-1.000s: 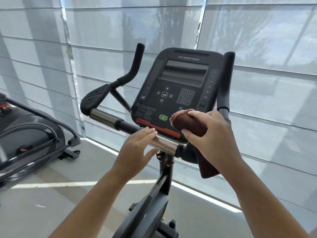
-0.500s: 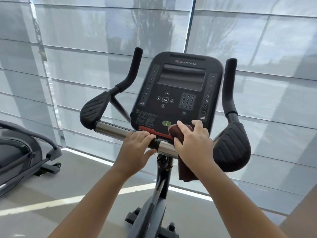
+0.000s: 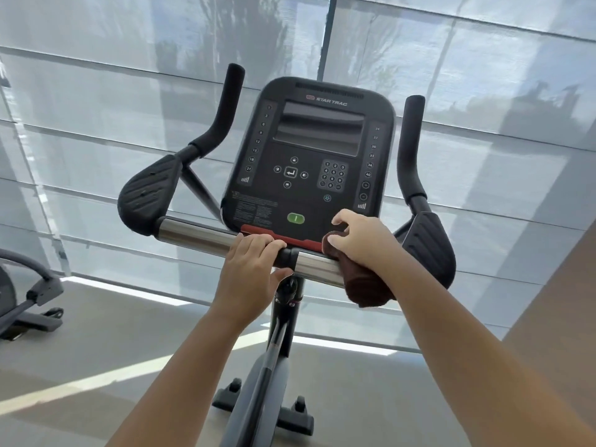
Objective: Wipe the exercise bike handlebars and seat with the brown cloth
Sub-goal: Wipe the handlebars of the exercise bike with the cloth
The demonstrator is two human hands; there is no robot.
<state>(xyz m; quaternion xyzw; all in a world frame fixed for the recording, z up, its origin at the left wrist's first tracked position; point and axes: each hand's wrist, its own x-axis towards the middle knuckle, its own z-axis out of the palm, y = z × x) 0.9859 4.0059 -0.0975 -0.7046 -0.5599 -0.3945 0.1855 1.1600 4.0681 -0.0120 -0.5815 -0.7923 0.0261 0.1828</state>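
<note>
The exercise bike's handlebar is a chrome cross bar with black elbow pads and two upright black grips, below a black console. My left hand grips the cross bar just left of its black centre clamp. My right hand holds the brown cloth wrapped over the right chrome section of the bar, with the cloth's end hanging below. The seat is out of view.
The bike's post and front foot stand on a grey floor. Another exercise machine sits at the left edge. Translucent window blinds fill the background close behind the bike. A brown surface shows at the right edge.
My right hand brought the cloth down from in front of the console onto the right chrome bar. My left hand closed round the bar. The view shifted right and closer.
</note>
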